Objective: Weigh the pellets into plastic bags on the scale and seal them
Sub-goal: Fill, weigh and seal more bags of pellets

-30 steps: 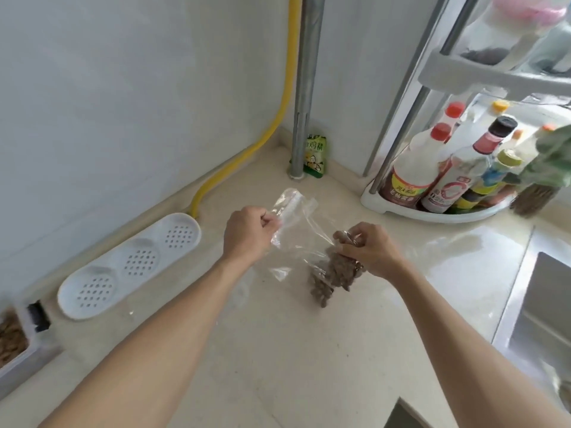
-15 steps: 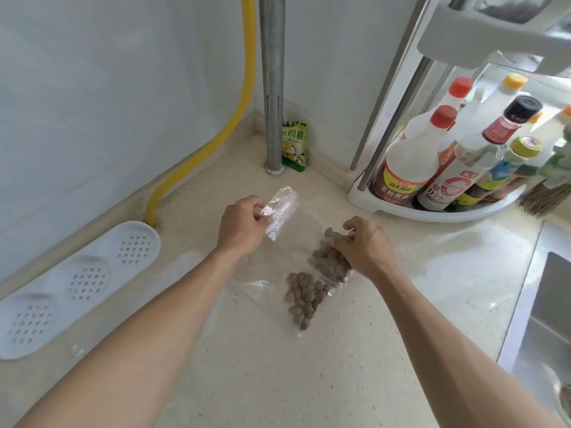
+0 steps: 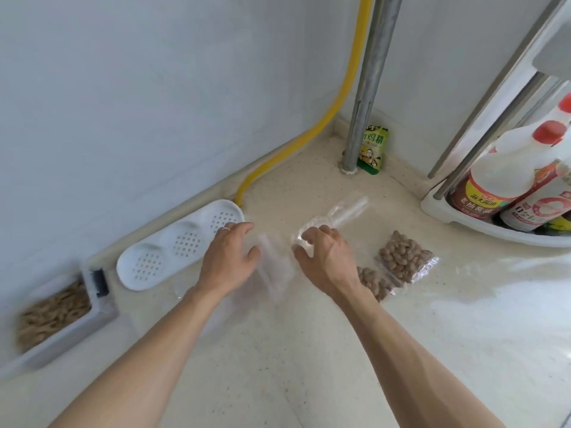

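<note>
**Desk corner: two hands, two filled pellet bags, loose clear bags**

Left hand (image 3: 228,261): centre of frame, palm down, fingers spread and relaxed, a ring on one finger. Grip wide, holding nothing; fingertips lie over the edge of an empty plastic bag (image 3: 273,270) flat on the desk (image 3: 309,366).

Right hand (image 3: 324,257): just right of centre, palm down, fingers curled onto a crumpled clear bag (image 3: 336,216) that extends toward the upper right. Whether the grip closes on the film or only rests on it cannot be told.

Filled pellet bags, count two: one (image 3: 404,257) right of the right hand, one (image 3: 375,282) partly hidden by the right wrist. Both lie on the desk, just beside each other.

Perforated white tray (image 3: 173,245), count one: left of centre, against the wall. Pellet bin (image 3: 52,316), count one: lower left edge.

Yellow hose (image 3: 333,100), metal pipe (image 3: 367,88), green packet (image 3: 372,149): upper centre corner. Sauce bottles (image 3: 506,174) in a rack: right edge; count unclear.
</note>
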Demonstrator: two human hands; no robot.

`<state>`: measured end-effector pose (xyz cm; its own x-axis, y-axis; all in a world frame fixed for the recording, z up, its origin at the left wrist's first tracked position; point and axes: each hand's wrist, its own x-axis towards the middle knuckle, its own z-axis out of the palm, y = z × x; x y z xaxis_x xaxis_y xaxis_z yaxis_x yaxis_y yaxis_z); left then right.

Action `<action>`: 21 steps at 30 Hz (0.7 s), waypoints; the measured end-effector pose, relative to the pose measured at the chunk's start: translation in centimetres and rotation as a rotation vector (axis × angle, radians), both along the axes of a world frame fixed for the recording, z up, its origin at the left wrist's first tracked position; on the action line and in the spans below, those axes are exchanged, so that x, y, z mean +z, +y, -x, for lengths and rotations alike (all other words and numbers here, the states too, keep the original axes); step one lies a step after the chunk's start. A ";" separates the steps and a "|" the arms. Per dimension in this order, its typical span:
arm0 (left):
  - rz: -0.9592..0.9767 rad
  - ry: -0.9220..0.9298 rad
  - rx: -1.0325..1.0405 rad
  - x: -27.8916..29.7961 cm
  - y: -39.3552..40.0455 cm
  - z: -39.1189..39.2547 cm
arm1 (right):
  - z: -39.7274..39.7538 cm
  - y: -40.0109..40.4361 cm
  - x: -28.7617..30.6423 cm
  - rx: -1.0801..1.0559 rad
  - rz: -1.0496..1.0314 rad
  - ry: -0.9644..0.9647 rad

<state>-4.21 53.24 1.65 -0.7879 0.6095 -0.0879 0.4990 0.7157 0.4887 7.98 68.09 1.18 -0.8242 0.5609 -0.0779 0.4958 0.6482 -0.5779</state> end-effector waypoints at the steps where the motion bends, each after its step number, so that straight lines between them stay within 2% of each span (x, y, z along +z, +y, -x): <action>1: 0.045 -0.006 0.006 0.1 -1.6 0.1 | 0.6 -1.5 -0.2 0.035 0.012 -0.012; 7: 0.416 -0.104 -0.049 -0.1 -8.3 -0.4 | 2.4 -7.0 -1.6 0.118 -0.015 -0.238; 10: 0.522 -0.033 -0.056 -1.2 -9.8 -0.7 | 2.9 -8.3 -2.3 0.164 -0.097 -0.306; 16: 0.505 0.163 -0.012 -1.8 -10.1 -0.5 | 3.3 -9.0 -3.0 0.126 -0.105 -0.293; 19: 0.512 0.229 0.010 -1.5 -9.8 -0.4 | 3.0 -8.8 -2.8 0.092 -0.075 -0.189; 21: 0.450 0.278 0.019 -1.1 -9.9 -0.2 | 2.8 -8.8 -2.4 0.052 -0.046 -0.092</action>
